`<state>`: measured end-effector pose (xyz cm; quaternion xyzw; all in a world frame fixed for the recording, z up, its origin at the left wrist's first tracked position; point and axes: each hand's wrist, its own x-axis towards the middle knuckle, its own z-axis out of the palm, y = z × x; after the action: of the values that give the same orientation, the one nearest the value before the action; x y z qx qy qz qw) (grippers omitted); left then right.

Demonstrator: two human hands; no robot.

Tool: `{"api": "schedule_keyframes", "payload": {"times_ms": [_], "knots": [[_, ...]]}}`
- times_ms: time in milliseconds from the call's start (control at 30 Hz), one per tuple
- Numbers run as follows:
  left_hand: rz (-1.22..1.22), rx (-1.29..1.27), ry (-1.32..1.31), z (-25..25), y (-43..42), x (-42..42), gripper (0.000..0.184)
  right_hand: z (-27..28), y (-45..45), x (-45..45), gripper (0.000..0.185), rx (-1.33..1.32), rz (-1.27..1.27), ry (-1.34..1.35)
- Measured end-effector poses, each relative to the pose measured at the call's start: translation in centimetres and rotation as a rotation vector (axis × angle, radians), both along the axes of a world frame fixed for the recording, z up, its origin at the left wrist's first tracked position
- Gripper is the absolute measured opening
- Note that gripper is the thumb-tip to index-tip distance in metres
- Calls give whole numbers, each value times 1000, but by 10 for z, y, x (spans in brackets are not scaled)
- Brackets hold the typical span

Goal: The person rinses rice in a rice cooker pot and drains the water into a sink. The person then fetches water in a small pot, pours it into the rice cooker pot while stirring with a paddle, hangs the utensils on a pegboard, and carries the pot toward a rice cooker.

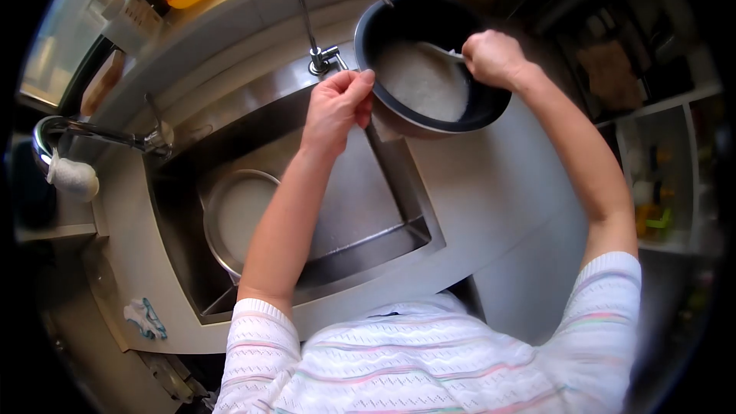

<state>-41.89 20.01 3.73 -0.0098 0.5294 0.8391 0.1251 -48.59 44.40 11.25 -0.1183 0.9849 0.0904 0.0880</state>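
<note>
A dark-lined cooking pot (494,107) with cloudy, pale contents (424,84) sits at the sink's back right corner, a hand at either side.
The whitish contents cover the pot's floor, grains and liquid hard to tell apart; a spoon (439,50) dips into them, its handle closed in the curled fingers of the right hand (494,59). The left hand (339,107) pinches the pot's left rim between thumb and bent fingers. Beside the pot stands a slim, arched faucet (308,19). In the stainless sink (360,192), a round metal basin (207,218), partly behind the left forearm, holds something pale. Farther left is a larger faucet (100,130) with a white cover (74,178) on its spout.
</note>
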Motion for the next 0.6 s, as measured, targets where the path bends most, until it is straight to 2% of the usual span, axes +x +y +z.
{"api": "schedule_keyframes", "payload": {"times_ms": [67, 100, 200, 267, 300, 400, 467, 533, 600], "knots": [[-12, 12, 29, 0, 0, -2, 23, -5, -8, 11, 17, -11, 101, -164], [-18, 17, 30, -2, -1, 0, 24, 13, -15, 21, 16, -71, 144, -222], [-23, 15, 26, -1, -1, 1, 24, 48, -26, 34, 20, -242, -21, -455], [-21, 30, 21, -1, -1, 2, 25, 41, -32, 39, 22, -331, -27, -537], [-19, 28, 23, -1, -1, 1, 25, 22, -27, 35, 21, -257, 125, -440], [-15, 3, 35, 2, -2, 0, 25, 16, -18, 18, 20, -96, 106, -205], [-11, 0, 28, 0, -2, 2, 26, 17, -8, 5, 17, -260, 14, -91], [-10, 14, 30, 1, 0, 0, 26, 7, -5, -2, 17, -87, 35, -9], [1, 3, 25, 4, 0, -1, 25, -2, -7, 5, 17, 20, 133, -126]]}}
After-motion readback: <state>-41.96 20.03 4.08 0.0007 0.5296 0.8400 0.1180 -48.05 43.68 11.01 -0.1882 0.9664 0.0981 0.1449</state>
